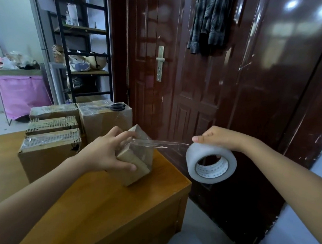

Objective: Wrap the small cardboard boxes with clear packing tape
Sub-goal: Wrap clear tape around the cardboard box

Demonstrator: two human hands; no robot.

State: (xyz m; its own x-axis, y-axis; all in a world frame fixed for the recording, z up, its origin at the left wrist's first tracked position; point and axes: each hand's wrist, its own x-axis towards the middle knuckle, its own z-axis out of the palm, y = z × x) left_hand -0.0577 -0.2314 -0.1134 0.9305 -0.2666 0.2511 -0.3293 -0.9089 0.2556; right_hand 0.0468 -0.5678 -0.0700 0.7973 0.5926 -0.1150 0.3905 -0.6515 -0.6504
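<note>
Wooden tabletop (94, 203), right edge: left hand (103, 151) clamps the small box (133, 164), tipped on a corner. Right hand (219, 137) grips the tape roll (210, 163) out past that edge; the tape strip (158, 143) stretches level, leftward to the box.

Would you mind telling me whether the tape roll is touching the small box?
Apart. The head view shows the tape roll held off the table edge, only a stretched tape strip reaching the small box.

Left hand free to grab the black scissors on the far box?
Probably not yet: the left hand grips the small cardboard box with taut tape attached. The black-handled scissors lie unobstructed atop the tall taped box behind.
</note>
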